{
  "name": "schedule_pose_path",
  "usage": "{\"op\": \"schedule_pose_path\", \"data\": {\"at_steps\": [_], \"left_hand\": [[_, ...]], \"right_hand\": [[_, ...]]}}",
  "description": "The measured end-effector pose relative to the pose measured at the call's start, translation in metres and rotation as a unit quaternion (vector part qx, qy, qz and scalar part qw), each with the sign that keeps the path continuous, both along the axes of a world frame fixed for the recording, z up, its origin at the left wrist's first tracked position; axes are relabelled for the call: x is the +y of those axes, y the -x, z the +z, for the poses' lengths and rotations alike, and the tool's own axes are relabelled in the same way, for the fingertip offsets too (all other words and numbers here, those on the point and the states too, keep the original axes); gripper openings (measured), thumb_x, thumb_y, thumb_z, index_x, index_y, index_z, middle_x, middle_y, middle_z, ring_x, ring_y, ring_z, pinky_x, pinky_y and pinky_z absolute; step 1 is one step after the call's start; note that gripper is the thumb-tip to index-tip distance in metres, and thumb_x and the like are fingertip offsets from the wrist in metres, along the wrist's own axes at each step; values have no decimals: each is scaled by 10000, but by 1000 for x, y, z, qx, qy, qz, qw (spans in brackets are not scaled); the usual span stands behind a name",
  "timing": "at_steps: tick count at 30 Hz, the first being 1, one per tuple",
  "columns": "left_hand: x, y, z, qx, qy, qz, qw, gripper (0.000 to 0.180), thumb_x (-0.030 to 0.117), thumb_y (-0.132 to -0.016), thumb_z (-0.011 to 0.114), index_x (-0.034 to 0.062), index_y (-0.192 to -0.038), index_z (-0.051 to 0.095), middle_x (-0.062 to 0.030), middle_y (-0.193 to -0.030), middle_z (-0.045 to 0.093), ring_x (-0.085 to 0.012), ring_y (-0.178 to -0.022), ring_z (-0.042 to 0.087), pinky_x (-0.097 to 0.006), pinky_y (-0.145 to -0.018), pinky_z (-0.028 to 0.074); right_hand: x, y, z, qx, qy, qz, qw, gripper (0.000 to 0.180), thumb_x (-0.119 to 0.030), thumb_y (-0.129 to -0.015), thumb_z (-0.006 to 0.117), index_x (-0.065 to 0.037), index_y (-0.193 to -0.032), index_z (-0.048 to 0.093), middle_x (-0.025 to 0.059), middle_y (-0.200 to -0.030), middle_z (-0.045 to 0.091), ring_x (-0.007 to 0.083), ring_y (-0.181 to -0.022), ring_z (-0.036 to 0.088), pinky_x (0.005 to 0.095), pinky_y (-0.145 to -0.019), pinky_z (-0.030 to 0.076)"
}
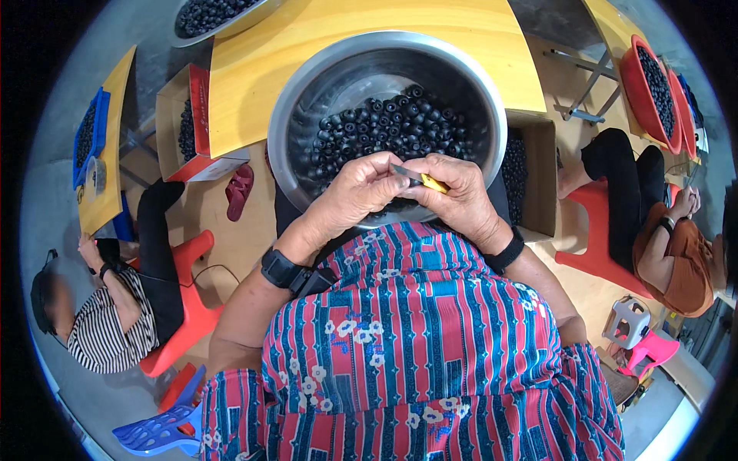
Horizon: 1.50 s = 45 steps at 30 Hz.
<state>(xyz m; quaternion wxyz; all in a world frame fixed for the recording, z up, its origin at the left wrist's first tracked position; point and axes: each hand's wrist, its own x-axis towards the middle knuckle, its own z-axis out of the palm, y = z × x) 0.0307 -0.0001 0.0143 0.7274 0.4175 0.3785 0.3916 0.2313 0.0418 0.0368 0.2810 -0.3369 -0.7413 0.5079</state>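
A large steel bowl (307, 92) of several small black round parts (384, 127) rests on my lap against a yellow table (254, 69). My left hand (357, 192) is curled over the bowl's near rim, fingers closed around something small that I cannot make out. My right hand (461, 196) meets it, gripping a small knife with a yellow handle (432, 184) whose grey blade points at the left fingers. Both wrists wear black bands.
A cardboard box (538, 177) of black parts stands right of the bowl, another box (184, 123) left. Seated people work at both sides on red stools. Red basins (638, 92) of parts sit far right, a blue crate (88, 138) far left.
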Motion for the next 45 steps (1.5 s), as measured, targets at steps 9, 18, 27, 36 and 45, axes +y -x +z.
{"op": "schedule_pose_path", "data": {"at_steps": [9, 18, 27, 36, 45], "left_hand": [[-7, -3, -13, -196, 125, -11, 972, 261, 290, -1005, 572, 44, -1084, 606, 29, -831, 503, -47, -711, 424, -197, -596, 353], [-12, -1, -37, -289, 155, -21, 944, 264, 233, -993, 587, 24, -1154, 605, 15, -889, 562, -49, -725, 439, -212, -615, 379], [-10, -8, -18, -281, 161, 12, 946, 222, 183, -973, 621, 70, -1159, 576, 46, -892, 499, -21, -709, 414, -161, -569, 364], [-11, -6, -22, -318, 192, 3, 928, 222, 117, -963, 626, 72, -1175, 575, 39, -912, 515, -18, -722, 425, -159, -572, 370], [-14, -2, -26, -228, 177, 1, 957, 216, 231, -1016, 551, 43, -1119, 584, 29, -895, 523, -18, -730, 437, -161, -608, 399]], "right_hand": [[3, -2, -1, 19, -5, 13, 1000, 322, -146, -848, 740, -36, -1147, 688, 115, -973, 708, 196, -893, 681, 288, -795, 522], [3, 1, -3, 29, 72, 44, 996, 317, -142, -849, 736, -27, -1141, 689, 112, -995, 716, 191, -921, 687, 285, -805, 529], [3, -1, -5, 10, -24, 1, 1000, 316, -109, -815, 754, -41, -1119, 705, 108, -942, 711, 191, -861, 676, 292, -774, 519], [2, 1, -6, 13, 42, -5, 999, 283, -98, -803, 766, -22, -1064, 687, 96, -946, 705, 174, -869, 676, 278, -777, 520], [-1, 2, -1, -17, -27, -7, 999, 249, -65, -787, 753, -29, -1023, 683, 108, -894, 681, 215, -839, 674, 299, -749, 518]]}}
